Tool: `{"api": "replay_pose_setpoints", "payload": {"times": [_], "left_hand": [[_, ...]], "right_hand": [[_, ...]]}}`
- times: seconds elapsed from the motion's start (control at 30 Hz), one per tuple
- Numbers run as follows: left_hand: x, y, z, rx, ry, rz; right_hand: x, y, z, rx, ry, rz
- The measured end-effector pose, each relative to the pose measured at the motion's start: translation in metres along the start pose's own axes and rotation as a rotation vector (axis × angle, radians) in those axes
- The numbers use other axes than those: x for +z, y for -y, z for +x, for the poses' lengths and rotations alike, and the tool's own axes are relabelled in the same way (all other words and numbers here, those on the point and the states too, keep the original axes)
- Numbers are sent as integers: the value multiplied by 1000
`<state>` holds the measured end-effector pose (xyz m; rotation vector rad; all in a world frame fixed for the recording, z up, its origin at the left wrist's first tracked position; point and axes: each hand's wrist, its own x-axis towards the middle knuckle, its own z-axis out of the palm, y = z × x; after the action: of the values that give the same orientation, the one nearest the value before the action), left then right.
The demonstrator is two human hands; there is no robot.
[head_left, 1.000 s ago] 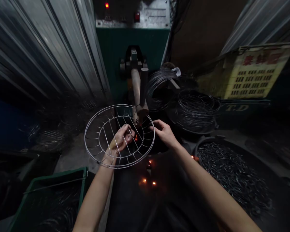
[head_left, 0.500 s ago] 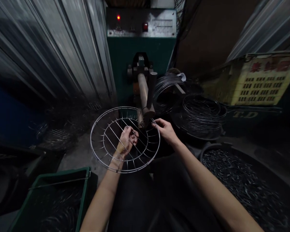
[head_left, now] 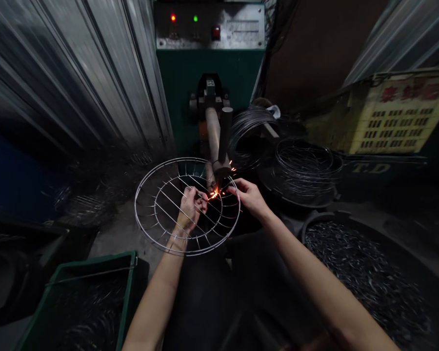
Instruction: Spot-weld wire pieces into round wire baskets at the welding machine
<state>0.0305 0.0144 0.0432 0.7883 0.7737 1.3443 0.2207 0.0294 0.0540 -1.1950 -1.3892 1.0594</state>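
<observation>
A round wire rack (head_left: 149, 241), with a double outer rim, an inner ring and straight cross bars, is held tilted under the welding machine's electrode arm (head_left: 212, 130). My left hand (head_left: 190, 209) reaches up beneath the rack, its fingers closed around the cross bars; the exact grip is partly hidden. Thumb and fingers of my right hand (head_left: 249, 196) pinch the rack's right rim; whether a small wire piece is also between them cannot be made out. Orange sparks (head_left: 215, 194) fly at the electrode tip, between both hands.
The green welding machine (head_left: 183, 73) has red and green lamps lit. At right are wire coils (head_left: 307, 165), a black tub of small metal pieces (head_left: 354, 268) and a yellow crate (head_left: 395, 126). A green crate (head_left: 128, 292) stands lower left, near a corrugated wall (head_left: 106, 63).
Sparks have appeared at the electrode tip, and the green lamp has come on. Both hands keep their hold on the rack. The whole view has shifted slightly.
</observation>
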Motion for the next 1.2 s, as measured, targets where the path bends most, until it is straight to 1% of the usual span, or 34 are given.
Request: {"api": "replay_pose_setpoints", "payload": {"times": [0.17, 0.3, 0.47, 0.6, 0.7, 0.83, 0.9, 1.0, 1.1, 1.2], "left_hand": [[-2, 0, 1, -2, 22, 34], [-1, 2, 0, 61, -39, 13], [1, 3, 1, 88, -75, -3], [0, 5, 6, 99, -90, -28], [-3, 5, 8, 101, -73, -54], [-6, 4, 7, 62, -24, -64], [-3, 5, 4, 82, -52, -58], [3, 9, -1, 174, -152, -67], [7, 12, -1, 226, -230, -96], [7, 11, 2, 222, -238, -110]], "right_hand": [[-8, -3, -11, -7, 8, -15], [-9, 0, -15, 2, 16, -20], [-2, 3, -4, -15, -7, -23], [4, 0, 6, -25, -10, -13], [4, -3, 6, -17, -13, 29], [-3, -4, -8, 0, -34, -14], [-9, -4, -17, 6, -47, -58], [-12, -3, -24, 17, -37, -82], [-10, 0, -22, 1, -11, -84], [-4, 1, -15, -20, -11, -61]]}}
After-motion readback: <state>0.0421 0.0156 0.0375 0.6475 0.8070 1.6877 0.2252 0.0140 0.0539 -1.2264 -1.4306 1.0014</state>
